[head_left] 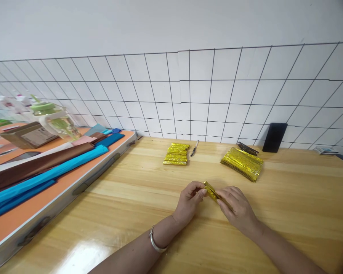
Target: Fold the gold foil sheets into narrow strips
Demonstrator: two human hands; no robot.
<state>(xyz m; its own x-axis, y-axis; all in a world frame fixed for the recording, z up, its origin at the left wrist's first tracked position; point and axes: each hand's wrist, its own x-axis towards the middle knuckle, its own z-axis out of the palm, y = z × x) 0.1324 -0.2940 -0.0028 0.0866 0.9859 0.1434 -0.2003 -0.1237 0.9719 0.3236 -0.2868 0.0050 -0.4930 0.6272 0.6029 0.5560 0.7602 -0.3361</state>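
Both of my hands meet over the middle of the wooden table (288, 198) around a small bundle of gold foil strips (210, 189). My left hand (190, 201) pinches its left end with thumb and fingers closed. My right hand (237, 209) lies over the other end, fingers pressed on it. A silver bangle is on my left wrist. Behind them lies a neat stack of folded gold bundles (176, 153), and to the right a loose pile of gold foil strips (242, 163).
A pen (194, 148) lies by the stack. A black phone (274, 137) leans on the tiled wall, a dark clip (247, 148) beside it. At left, an orange board (23, 217) carries blue and brown paper rolls (45, 171), a cardboard box (25, 135) and a green-lidded bottle (55, 118).
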